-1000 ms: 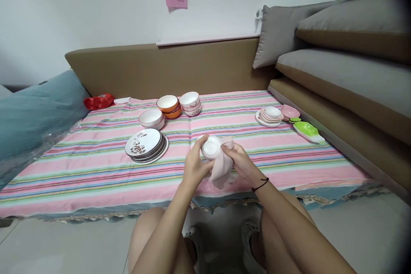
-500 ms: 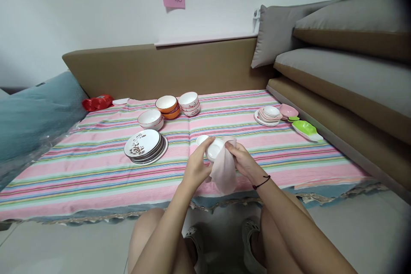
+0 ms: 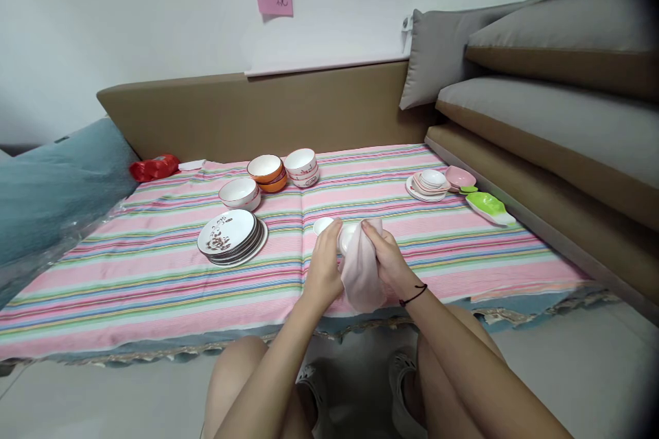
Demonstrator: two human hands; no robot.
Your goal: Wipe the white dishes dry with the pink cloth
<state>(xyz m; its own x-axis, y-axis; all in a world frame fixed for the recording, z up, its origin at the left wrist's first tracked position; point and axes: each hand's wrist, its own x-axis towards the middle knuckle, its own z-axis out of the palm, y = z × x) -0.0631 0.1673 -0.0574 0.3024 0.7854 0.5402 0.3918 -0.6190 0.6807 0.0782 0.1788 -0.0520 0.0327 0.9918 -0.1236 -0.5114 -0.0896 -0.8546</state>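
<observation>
Between my hands is a small white dish, partly covered by a pale pink cloth. My left hand is closed on the dish's left edge. Pressed against the dish's right side, my right hand grips the cloth, which hangs down below the fingers. Just beyond my left fingertips, another small white dish rests on the striped cloth, partly hidden by the hand.
On the striped cloth, a stack of flowered plates and several stacked bowls stand left. Small nested dishes, a pink bowl and a green leaf-shaped dish lie right. Cushions are piled at the right edge.
The cloth now covers more of the held dish. My left hand has turned, with its back more toward me, and my right hand has shifted slightly over the dish.
</observation>
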